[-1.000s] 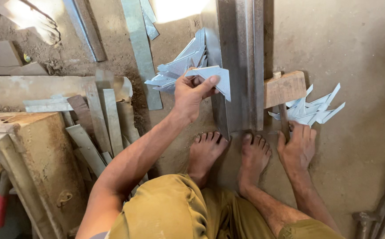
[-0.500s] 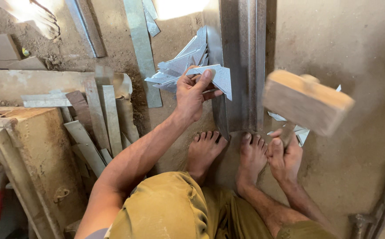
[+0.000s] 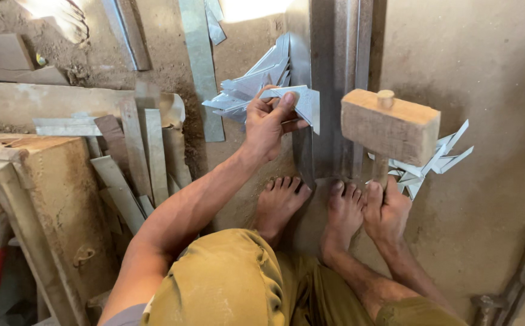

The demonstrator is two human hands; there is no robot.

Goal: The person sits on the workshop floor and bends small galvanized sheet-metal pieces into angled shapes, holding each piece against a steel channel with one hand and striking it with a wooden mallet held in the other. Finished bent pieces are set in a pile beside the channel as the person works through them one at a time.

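My left hand (image 3: 268, 124) grips a pointed sheet-metal piece (image 3: 301, 99) against the edge of a long steel angle bar (image 3: 332, 84) that lies on the dirt floor. A pile of similar cut metal pieces (image 3: 253, 81) lies just beyond that hand. My right hand (image 3: 386, 211) holds the handle of a wooden mallet (image 3: 389, 127), whose block head is raised over the bar's right side. Both my bare feet (image 3: 310, 205) rest at the near end of the bar.
More pointed metal pieces (image 3: 437, 160) lie right of the bar. Metal strips (image 3: 147, 151) lean against a wooden block (image 3: 39, 199) at the left. A long strip (image 3: 199, 60) lies ahead. Shears (image 3: 516, 284) lie at the lower right.
My right hand has lifted the mallet off the floor and swung it up and left, over the bar. My left hand has kept the metal piece at the bar's edge.
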